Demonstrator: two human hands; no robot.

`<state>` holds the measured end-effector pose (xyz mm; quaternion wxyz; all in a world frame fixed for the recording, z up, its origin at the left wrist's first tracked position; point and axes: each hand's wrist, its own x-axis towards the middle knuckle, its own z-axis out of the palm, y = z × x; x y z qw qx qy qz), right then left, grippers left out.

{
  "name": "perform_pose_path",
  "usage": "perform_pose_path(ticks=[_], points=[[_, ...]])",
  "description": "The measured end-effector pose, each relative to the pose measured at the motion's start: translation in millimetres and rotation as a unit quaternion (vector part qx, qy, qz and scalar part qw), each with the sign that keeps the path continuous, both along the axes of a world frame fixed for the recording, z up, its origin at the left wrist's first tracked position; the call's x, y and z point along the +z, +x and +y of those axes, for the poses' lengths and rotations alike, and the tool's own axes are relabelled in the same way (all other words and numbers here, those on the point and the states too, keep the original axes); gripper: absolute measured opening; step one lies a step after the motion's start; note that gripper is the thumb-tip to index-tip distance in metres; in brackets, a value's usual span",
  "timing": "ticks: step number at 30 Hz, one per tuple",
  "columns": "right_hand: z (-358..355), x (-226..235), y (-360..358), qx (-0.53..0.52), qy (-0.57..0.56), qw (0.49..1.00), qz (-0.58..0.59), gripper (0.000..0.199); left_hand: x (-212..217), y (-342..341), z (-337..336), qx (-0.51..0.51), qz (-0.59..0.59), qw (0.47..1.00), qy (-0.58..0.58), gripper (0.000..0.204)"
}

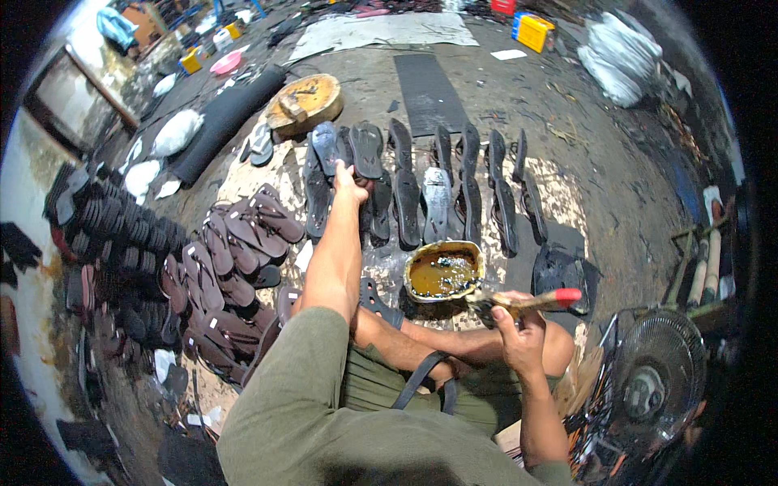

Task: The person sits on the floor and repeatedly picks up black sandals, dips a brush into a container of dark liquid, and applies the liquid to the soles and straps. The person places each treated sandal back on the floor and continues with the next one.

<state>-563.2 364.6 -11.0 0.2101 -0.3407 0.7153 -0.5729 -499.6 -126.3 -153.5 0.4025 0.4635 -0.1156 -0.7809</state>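
My left hand reaches out over the rows and grips the lower end of a black sandal sole; its fingers are partly hidden. In my right hand is a brush with a wooden handle and a red end, held over my lap. The brush head lies at the near right rim of a tub of shiny brown liquid that looks like glue. Several dark soles stand in rows past the tub, among them a paler, wet-looking sole. A black strap hangs across my crossed legs.
Brown flip-flops and stacks of dark soles crowd the left. Beyond the rows are a round wooden block, a black roll and a black mat. A fan stands close on my right.
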Motion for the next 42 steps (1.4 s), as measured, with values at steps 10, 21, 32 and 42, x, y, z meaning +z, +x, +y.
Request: perform_pose_path(ticks=[10,21,32,42], points=[[28,-53,-24,-0.081,0.056,0.995,-0.02,0.033,56,276,-22,0.016,-0.697,0.57,-0.434,0.047],[-25,-74,-64,0.015,0.036,0.998,-0.045,0.041,92,538,26,0.112,-0.731,0.492,-0.46,0.021],[-118,-138,-49,0.053,-0.005,0.991,0.127,0.024,76,298,286,-0.1,-0.413,0.771,-0.474,0.051],[-46,-7,-78,-0.087,0.051,0.995,0.022,0.025,104,251,277,-0.144,0.079,0.956,-0.245,0.049]])
